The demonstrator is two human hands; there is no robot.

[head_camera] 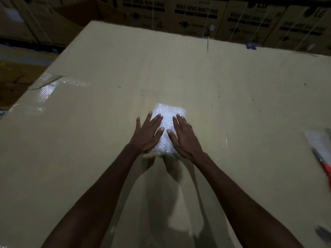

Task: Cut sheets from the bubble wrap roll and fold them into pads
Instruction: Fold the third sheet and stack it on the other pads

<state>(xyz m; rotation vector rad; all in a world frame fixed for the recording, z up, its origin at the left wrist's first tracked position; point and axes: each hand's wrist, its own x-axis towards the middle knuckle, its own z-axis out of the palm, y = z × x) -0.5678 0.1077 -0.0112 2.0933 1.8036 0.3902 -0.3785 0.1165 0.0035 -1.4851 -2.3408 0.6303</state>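
Observation:
A folded bubble wrap pad lies flat in the middle of a large cardboard surface. My left hand presses on its left side with straight, spread fingers. My right hand presses on its right side the same way. Both palms lie flat, thumbs pointing inward over the pad. The near part of the pad is hidden under my hands. No bubble wrap roll shows in this view.
A cutter with a red-orange handle lies at the right edge beside a plastic piece. Clear tape shines at the cardboard's left corner. Washing machine cartons are stacked behind.

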